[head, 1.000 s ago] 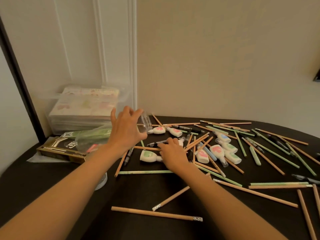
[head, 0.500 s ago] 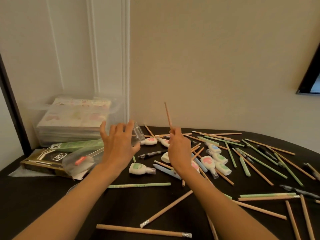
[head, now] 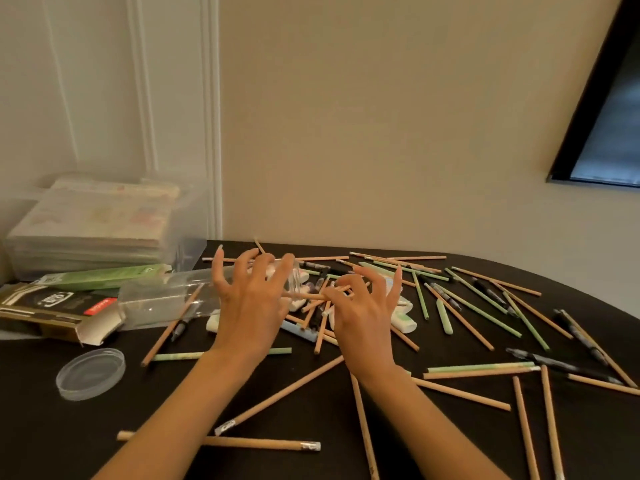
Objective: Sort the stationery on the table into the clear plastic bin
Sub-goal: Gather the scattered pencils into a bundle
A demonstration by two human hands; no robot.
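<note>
Nearest pencils: the natural-wood pencils with silver ferrules (head: pixel 242 441) lie loose on the black table (head: pixel 52 427), closer to you than either wrist. They should be light, stiff and apt to roll, so take each one near mid-length.
Round lid: a shallow clear plastic lid (head: pixel 90 374) lies flat, left of your left forearm and apart from it.
Left hand: your left hand (head: pixel 249 303) has its fingers spread and curved over the mouth end of the clear plastic tube-like container (head: pixel 166 296). The container lies on its side and runs leftward from your palm. Your thumb is hidden.
Container handling: it looks thin-walled, light and smooth, so it will likely slide if a pencil nudges it. Hold it by the mouth.
Right hand: your right hand (head: pixel 363 310) pinches one slim wooden pencil (head: pixel 311 296) between thumb and first finger, with the other fingers fanned out. The pencil's tip points left, just under your left fingertips at the mouth.
Beside your right hand: the white correction-tape dispensers (head: pixel 405 322) are stubby and hard-shelled; grip each by the wide body.
Right of it: the pale green pencils (head: pixel 420 299) and black pens (head: pixel 485 289) are scattered. The pens are probably slick, so pinch the barrel.
Beyond your left hand: a green carton (head: pixel 104 277) and a brown box (head: pixel 45 306) lie this side of the large clear plastic bin (head: pixel 187 237), which is stacked with paper and stands against the wall — well apart from your fingers.
</note>
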